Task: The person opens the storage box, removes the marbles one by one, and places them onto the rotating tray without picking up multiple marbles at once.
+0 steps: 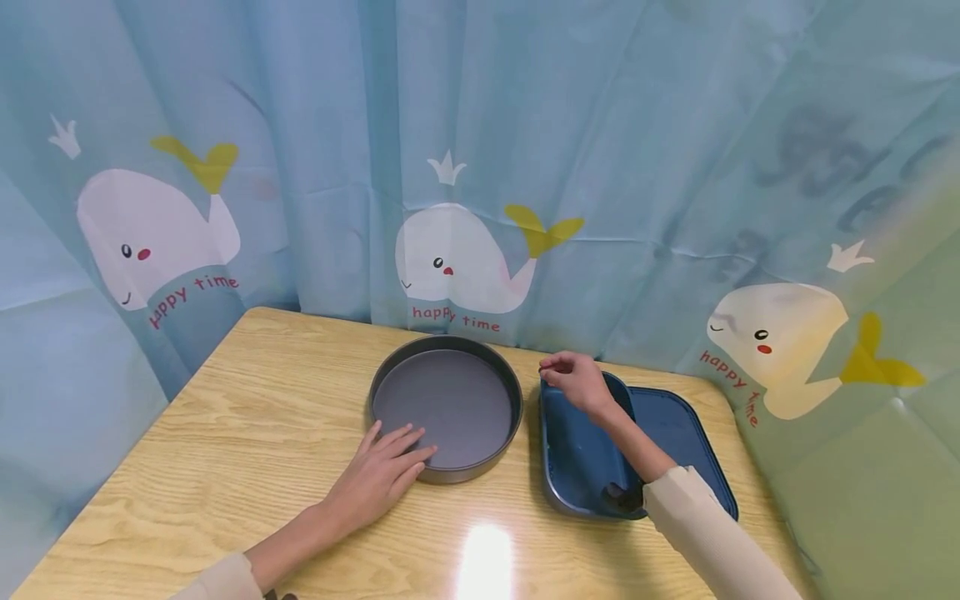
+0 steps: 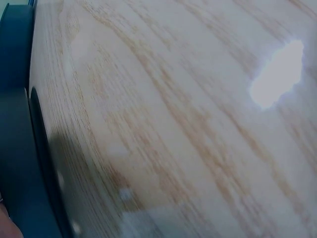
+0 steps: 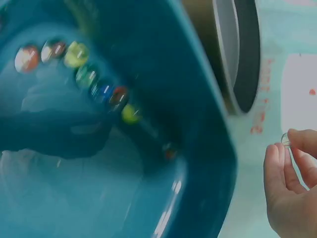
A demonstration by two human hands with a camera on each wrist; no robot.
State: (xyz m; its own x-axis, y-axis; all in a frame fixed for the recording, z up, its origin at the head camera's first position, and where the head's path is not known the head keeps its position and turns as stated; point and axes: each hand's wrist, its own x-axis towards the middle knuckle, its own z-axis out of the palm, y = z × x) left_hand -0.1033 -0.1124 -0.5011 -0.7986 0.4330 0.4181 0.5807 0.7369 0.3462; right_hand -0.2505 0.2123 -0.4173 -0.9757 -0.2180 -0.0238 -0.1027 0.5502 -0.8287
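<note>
The step in hand looks to be taking a marble (image 3: 286, 139) out of the blue box (image 1: 570, 442): the right hand (image 1: 581, 379) is raised over the box's far left corner, near the round pan (image 1: 442, 392). Its thumb and index finger pinch the marble at their tips, nearly closed, with the other fingers loosely bent. The next move seems to call for a steady pinch, since a smooth ball held by the tips could slip, and for staying clear of the rims of both containers.

The left hand (image 1: 390, 467) lies palm down at the pan's near left rim, fingers spread and fairly straight, reaching over the edge and gripping nothing that shows. It may be steadying the pan, but how hard it presses I cannot tell.

The head view gives the layout: pan and box side by side on the counter (image 1: 225, 417), a little apart, and the flat blue lid (image 1: 678, 433) to the right of the box. Only the right wrist view shows the pinched marble clearly, plus at least 8 loose marbles (image 3: 86, 75) inside the box, most in a curved row. The left wrist view adds little: mainly wood grain, glare and dark walls at its left edge.
</note>
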